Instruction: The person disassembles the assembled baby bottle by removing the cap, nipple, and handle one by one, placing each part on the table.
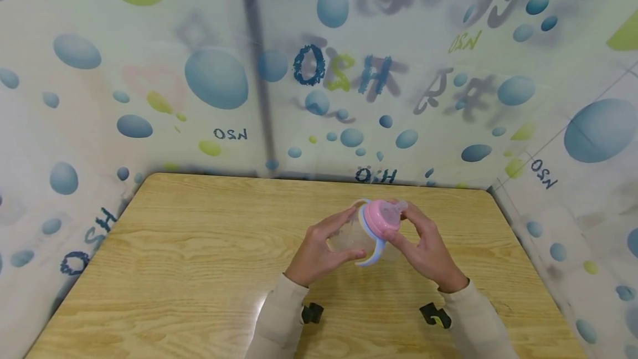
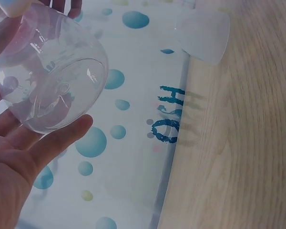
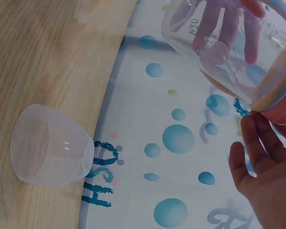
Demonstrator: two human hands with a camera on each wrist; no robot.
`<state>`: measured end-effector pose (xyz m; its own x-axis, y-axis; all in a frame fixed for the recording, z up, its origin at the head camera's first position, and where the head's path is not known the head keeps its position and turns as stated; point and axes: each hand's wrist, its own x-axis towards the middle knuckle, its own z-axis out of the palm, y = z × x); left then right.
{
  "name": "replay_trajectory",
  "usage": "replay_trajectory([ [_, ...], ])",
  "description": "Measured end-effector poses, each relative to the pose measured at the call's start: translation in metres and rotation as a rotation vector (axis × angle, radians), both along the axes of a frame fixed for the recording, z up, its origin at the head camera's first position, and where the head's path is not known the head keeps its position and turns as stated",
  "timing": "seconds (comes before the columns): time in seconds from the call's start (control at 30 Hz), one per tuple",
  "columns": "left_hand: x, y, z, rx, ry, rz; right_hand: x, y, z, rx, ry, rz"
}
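A clear baby bottle [image 1: 349, 237] is tilted above the table, its teat end up to the right. It has a pink collar ring [image 1: 381, 219], a translucent teat [image 1: 399, 208] and a pale blue and cream handle piece [image 1: 372, 254]. My left hand [image 1: 316, 251] holds the bottle's body, fingers and thumb spread round it; the left wrist view shows its clear base [image 2: 62, 88]. My right hand [image 1: 431, 251] grips the pink collar between thumb and fingers. A translucent cap [image 3: 52, 145] stands on the table beyond the bottle, mostly hidden in the head view.
The light wood-grain table [image 1: 199, 237] reaches back to a white wall covering [image 1: 219, 165] printed with blue and green spots and letters. Similar covering rises at both sides. Small black pieces [image 1: 312, 313] sit at each wrist by the sleeves.
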<state>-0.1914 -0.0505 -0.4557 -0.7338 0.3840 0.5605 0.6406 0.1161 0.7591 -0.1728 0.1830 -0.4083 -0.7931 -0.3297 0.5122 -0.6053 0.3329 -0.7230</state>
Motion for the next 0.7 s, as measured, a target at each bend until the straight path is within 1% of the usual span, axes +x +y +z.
replay_trajectory([
  [0.23, 0.0007, -0.0020, 0.0019, -0.014, 0.014, 0.003, 0.0004, 0.0009, -0.0011, -0.034, -0.037, 0.061],
  [0.47, 0.0005, -0.0027, 0.0022, -0.023, 0.013, 0.001, 0.0025, 0.0017, -0.0007, -0.053, -0.077, 0.076],
  [0.7, 0.0005, -0.0014, 0.0011, -0.011, 0.021, 0.008, 0.0026, 0.0008, -0.0011, -0.074, -0.089, 0.086],
])
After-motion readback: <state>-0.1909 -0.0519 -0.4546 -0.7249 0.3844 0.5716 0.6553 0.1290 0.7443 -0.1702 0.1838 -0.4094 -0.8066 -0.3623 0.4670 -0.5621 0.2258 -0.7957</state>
